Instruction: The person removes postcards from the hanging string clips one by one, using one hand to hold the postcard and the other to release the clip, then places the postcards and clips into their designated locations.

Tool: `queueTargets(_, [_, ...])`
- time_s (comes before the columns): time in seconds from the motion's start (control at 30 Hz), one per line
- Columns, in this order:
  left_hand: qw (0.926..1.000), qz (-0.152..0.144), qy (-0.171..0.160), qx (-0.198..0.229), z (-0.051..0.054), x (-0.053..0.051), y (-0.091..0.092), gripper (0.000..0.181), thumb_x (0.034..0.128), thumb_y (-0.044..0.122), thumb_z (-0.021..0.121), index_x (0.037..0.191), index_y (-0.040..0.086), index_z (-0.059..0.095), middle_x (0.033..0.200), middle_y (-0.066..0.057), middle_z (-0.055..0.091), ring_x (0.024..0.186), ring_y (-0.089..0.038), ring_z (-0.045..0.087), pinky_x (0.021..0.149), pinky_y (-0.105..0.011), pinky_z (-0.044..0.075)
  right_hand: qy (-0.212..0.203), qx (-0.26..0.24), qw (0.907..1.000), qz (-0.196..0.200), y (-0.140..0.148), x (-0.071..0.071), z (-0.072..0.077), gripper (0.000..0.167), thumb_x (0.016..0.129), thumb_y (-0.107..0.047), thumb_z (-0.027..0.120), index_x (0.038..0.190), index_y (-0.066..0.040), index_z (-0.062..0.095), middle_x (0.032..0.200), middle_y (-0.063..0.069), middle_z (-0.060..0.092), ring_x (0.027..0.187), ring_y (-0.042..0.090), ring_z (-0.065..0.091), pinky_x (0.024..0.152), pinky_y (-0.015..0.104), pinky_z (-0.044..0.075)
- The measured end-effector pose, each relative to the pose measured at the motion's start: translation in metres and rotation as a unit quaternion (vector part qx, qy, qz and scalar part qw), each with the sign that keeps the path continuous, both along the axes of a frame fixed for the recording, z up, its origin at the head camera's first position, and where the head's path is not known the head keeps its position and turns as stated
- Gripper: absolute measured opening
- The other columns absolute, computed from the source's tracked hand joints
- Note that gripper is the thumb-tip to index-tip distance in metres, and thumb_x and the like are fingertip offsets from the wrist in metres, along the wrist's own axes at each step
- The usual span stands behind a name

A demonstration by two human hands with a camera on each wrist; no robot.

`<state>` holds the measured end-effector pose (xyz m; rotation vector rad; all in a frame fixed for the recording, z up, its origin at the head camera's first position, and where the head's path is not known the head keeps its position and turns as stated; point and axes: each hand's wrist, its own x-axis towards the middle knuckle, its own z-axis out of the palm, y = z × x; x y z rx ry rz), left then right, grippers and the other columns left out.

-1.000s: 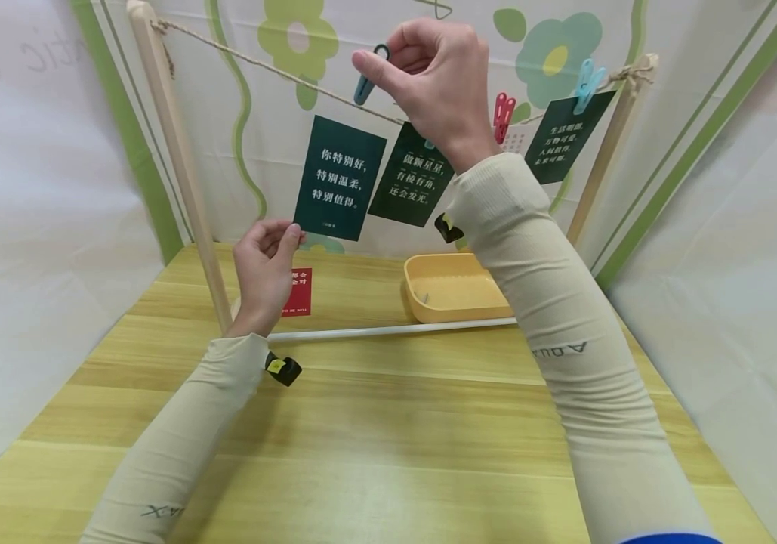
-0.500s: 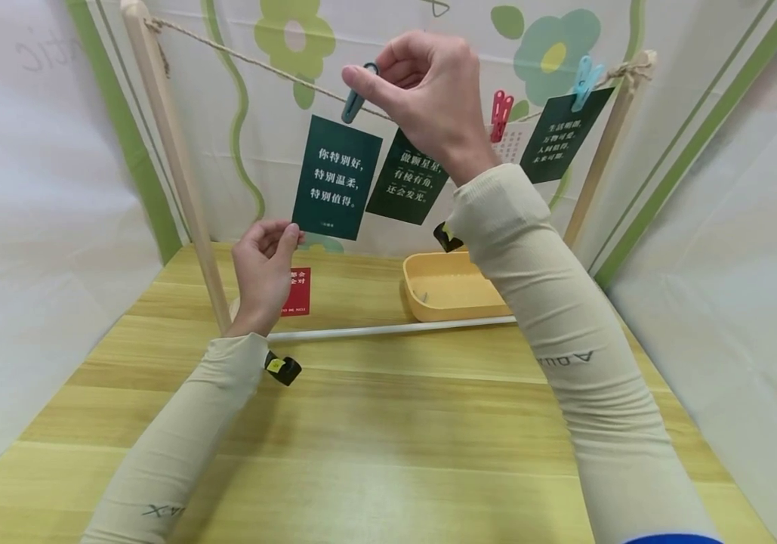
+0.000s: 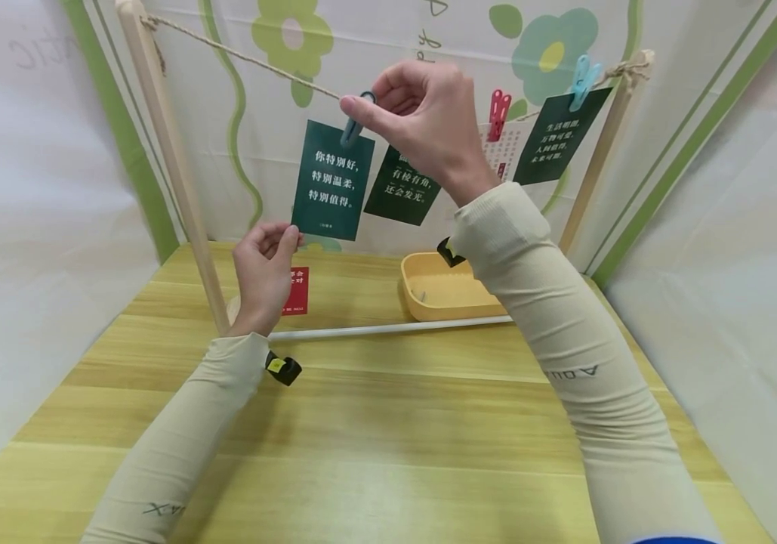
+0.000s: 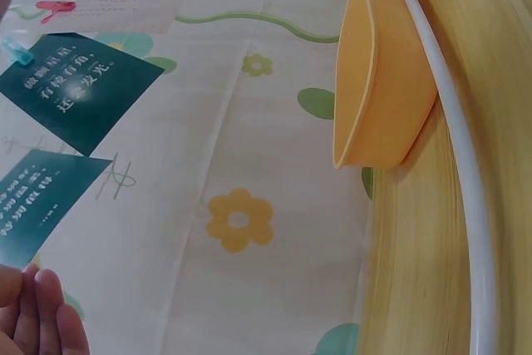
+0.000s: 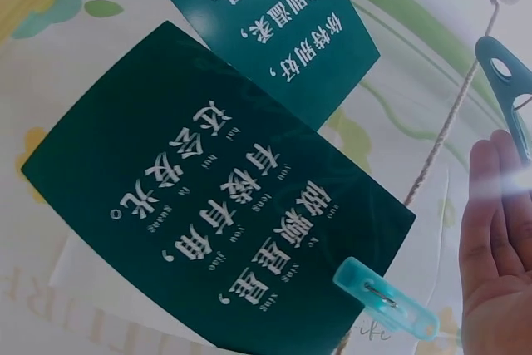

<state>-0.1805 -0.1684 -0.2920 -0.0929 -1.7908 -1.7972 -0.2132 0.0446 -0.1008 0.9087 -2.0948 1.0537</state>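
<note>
My left hand (image 3: 262, 276) pinches the lower left corner of a dark green card (image 3: 323, 211) with white writing, holding it below the rope (image 3: 245, 57). Between the thumb and fingers of my right hand (image 3: 432, 125) is a grey-blue clothespin (image 3: 351, 130), whose lower end overlaps the card's top edge in the head view. Whether its jaws grip the card or rope cannot be told. Beside it, another green card (image 3: 402, 190) hangs partly behind my right hand; the right wrist view shows a turquoise clothespin (image 5: 386, 298) on its upper edge.
A pale card under a red clothespin (image 3: 499, 115) and a green card (image 3: 561, 140) under a light blue clothespin (image 3: 584, 83) hang farther right. Wooden posts (image 3: 165, 143) bear the rope. On the table lie a red card (image 3: 298, 291), a yellow tray (image 3: 452, 313) and a white rod (image 3: 381, 329).
My right hand has come down and slightly left with the clothespin, from above the rope to the card's top edge. My left hand and its card stay nearly still.
</note>
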Motion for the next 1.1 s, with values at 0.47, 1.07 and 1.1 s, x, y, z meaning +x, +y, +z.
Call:
queueTargets(0.47, [0.9993, -0.009, -0.018, 0.030, 0.000, -0.002, 0.003, 0.023, 0.1060, 0.019, 0.065, 0.119, 0.001, 0.068, 0.101, 0.002, 0.073, 0.101, -0.018, 0.071, 0.095, -0.018, 0.057, -0.022, 0.018, 0.9996, 0.004, 0.007, 0.002, -0.020, 0.034, 0.089, -0.039, 0.086, 0.094, -0.006, 0.078, 0.090, 0.006, 0.080, 0.076, 0.006, 0.071, 0.077, 0.021, 0.058])
queueTargets(1.07, [0.9982, -0.017, -0.048, 0.032, -0.006, -0.001, -0.001, 0.030, 0.1070, 0.024, 0.064, 0.125, -0.001, 0.065, 0.102, 0.004, 0.073, 0.100, -0.012, 0.069, 0.098, -0.021, 0.055, -0.044, 0.047, 0.9979, -0.002, 0.024, -0.006, -0.056, 0.031, 0.089, -0.039, 0.085, 0.088, -0.008, 0.079, 0.083, 0.005, 0.079, 0.071, 0.009, 0.071, 0.069, 0.024, 0.056])
queueTargets(1.1, [0.9980, -0.018, -0.051, 0.032, -0.007, -0.001, -0.001, 0.031, 0.1069, 0.023, 0.064, 0.125, -0.001, 0.065, 0.102, 0.005, 0.073, 0.100, -0.012, 0.069, 0.098, -0.021, 0.055, -0.049, 0.048, 0.9977, -0.001, 0.025, -0.006, -0.059, 0.031, 0.089, -0.039, 0.085, 0.087, -0.009, 0.079, 0.083, 0.004, 0.079, 0.071, 0.009, 0.071, 0.068, 0.024, 0.056])
